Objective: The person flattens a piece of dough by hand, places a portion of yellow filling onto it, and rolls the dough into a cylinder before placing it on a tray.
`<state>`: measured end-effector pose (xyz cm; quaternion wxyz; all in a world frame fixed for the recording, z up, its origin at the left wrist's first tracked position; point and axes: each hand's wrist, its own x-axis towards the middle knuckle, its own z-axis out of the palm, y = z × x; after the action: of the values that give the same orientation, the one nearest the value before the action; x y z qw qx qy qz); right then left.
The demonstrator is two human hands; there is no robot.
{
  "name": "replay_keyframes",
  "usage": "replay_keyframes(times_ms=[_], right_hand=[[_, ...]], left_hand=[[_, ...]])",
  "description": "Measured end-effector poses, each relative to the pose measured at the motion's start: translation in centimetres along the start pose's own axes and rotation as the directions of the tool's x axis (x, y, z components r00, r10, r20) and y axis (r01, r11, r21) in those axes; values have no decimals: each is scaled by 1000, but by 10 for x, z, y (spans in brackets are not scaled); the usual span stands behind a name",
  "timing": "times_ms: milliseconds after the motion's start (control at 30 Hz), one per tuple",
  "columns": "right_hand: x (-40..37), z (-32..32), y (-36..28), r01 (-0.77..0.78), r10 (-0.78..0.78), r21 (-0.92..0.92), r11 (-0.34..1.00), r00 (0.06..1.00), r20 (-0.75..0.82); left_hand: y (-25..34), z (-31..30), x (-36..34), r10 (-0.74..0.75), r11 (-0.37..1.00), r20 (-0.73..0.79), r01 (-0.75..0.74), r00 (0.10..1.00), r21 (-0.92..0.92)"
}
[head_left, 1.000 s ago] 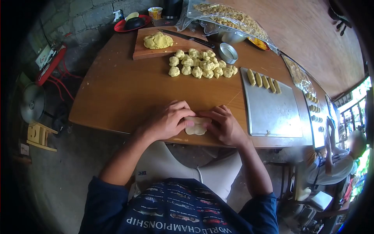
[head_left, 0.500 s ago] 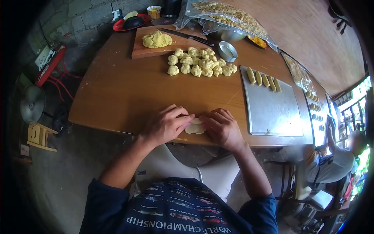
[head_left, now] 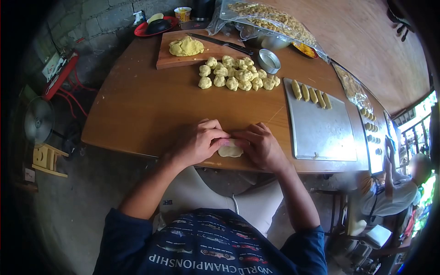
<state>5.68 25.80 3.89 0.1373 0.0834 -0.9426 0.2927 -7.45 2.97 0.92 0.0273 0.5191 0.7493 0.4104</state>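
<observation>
Far left on the floor: a fan and a small wooden stool, both off the wooden table. At the table's far left end there is a red plate and a cutting board with a dough lump on it; a knife lies across the board's right end.

Near edge, centre: the left hand has its fingers curled narrow, fingertips pressing on the left and top edge of a flat piece of dough. The dough lies on the table right at the near edge, between the two hands and touching both. The right hand is just beside it, fingers bent in close, pinching the dough's right side. The fingertips of both hands nearly meet over its top.

Beyond the hands and well apart from them is a pile of dough balls, with a round metal tin at its right. Further right, a metal baking tray holds a row of rolled dough sticks at its far end. A plastic bag lies at the far side. Far right, below table level, another person is seated
</observation>
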Motion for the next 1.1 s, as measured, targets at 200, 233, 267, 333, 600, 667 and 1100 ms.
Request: replay_keyframes(times_ms=[200,233,267,333,600,667,1100], right_hand=[[-7,2,5,56,-54,-78,995,998,27],[-9,4,7,75,-75,-84,994,997,3],[-10,5,8,93,-96,-91,991,995,-20],[-12,8,7,86,-89,-83,993,996,-33],[-15,6,0,106,-109,-61,993,992,-60],[-15,5,-1,91,-93,-51,995,995,-40],[-18,3,-5,154,-157,-91,984,987,-30]], left_hand=[[4,-1,-3,-8,1000,7,8,1000,-7],[4,0,-4,-5,1000,-1,5,1000,-9],[4,0,-5,-1,1000,-9,1,1000,-10],[4,1,-8,-1,1000,-21,1,1000,-8],[9,2,-12,-12,1000,-52,12,999,-9],[9,2,-13,28,999,-59,-26,998,35],[15,-2,-16,22,1000,-48,-21,999,21]])
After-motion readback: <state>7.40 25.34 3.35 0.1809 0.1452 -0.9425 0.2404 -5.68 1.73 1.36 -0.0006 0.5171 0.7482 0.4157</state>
